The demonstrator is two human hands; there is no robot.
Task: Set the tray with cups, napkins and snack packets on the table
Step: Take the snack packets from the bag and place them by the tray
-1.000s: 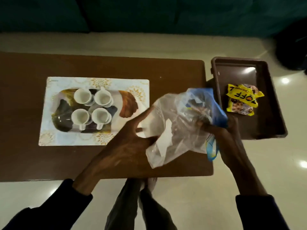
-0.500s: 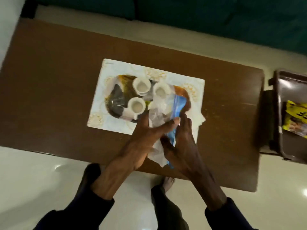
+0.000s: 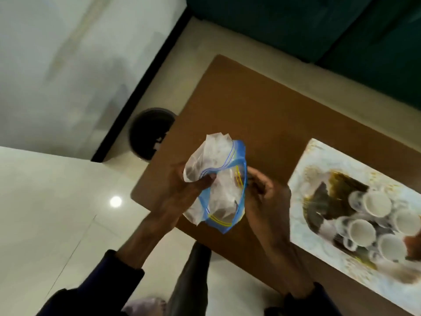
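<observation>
Clear zip-top plastic bag with blue seal strip (image 3: 218, 190) pinched between left hand (image 3: 182, 190) and right hand (image 3: 264, 197), long axis upright, over brown wooden table (image 3: 262, 115); patterned tray (image 3: 319, 169) with 4 white cups (image 3: 377, 202) nearer the right hand.

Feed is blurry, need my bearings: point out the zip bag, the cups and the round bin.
zip bag (image 3: 224, 201): head view, clear middle panel.
cups (image 3: 362, 231): head view, one cup's white inside.
round bin (image 3: 149, 133): head view, dark interior.

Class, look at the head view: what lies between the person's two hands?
In the head view, a clear zip bag with a blue seal lies between the left hand and the right hand; both hands grip it above the brown table.
</observation>
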